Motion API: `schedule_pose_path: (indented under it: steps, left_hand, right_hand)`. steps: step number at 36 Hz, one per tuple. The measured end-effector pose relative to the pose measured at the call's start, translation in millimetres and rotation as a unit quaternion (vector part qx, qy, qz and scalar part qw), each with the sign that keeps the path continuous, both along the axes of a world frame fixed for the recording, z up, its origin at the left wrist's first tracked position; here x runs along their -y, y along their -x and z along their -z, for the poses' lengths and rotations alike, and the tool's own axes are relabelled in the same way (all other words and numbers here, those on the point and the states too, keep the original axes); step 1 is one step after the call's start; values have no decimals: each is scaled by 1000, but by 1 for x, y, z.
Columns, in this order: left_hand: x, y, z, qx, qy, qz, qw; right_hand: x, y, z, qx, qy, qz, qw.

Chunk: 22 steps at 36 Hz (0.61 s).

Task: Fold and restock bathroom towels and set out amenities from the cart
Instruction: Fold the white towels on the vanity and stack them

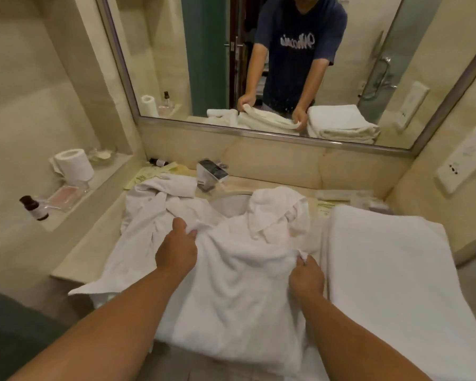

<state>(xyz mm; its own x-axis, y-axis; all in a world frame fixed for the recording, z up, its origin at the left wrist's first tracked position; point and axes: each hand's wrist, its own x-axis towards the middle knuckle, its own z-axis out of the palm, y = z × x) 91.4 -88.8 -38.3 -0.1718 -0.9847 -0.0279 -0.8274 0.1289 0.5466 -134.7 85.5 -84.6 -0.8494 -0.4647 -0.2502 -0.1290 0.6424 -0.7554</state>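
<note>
Our left hand (176, 251) and right hand (307, 276) are pinching the crumpled towel (239, 284); beyond them its bunched end is overhanging the sink basin (228, 206), risking wetting.

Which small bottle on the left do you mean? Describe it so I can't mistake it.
Find the ledge along the left wall. Come toward the camera past the toilet roll and the glass tray; the bottle sits at the near end. Dark-capped with a pale label, it is the only bottle on the ledge; the other dark bottle is at the counter's back under the mirror.
</note>
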Motion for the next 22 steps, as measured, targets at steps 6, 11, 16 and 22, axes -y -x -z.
schedule_pose_path:
  steps: [6,11,16,22]
  left_hand:
    - [-2,-15,31,-1,-73,-46,996]
    - [-23,-40,35,-6,-192,-20,981]
    - [-51,-78,26,-27,-282,-28,959]
    - [-97,-105,16,-135,-263,-44,954]
  right_hand:
    - [1,9,18,-9,-41,-6,999]
    - [-17,-8,17,-6,-16,-15,1000]
    - [-58,-43,8,19,-28,-82,996]
    - [-109,-109,15,-120,-216,-279,928]
